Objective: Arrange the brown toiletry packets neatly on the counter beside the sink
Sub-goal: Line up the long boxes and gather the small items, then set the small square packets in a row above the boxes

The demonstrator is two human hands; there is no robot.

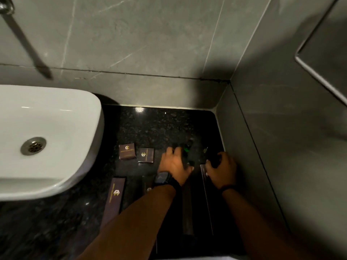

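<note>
On the black granite counter [150, 128] right of the sink, two small square brown packets [127, 151] [146, 155] lie side by side. A long brown packet [114, 198] lies lengthwise near the sink. My left forearm partly hides a second long packet [148, 182]. A third long packet [187, 207] lies between my arms, and a fourth [206, 192] is under my right wrist. My left hand [174, 166] is closed around a small dark item with a green spot [185, 149]. My right hand [223, 171] grips another small dark item [214, 159]; in the dim light I cannot tell what either item is.
The white sink [56, 113] with its metal drain [33, 146] fills the left. A metal tap spout [24, 40] hangs above it. Grey tiled walls [150, 44] close off the counter at the back and right. A framed panel [323, 53] is on the right wall.
</note>
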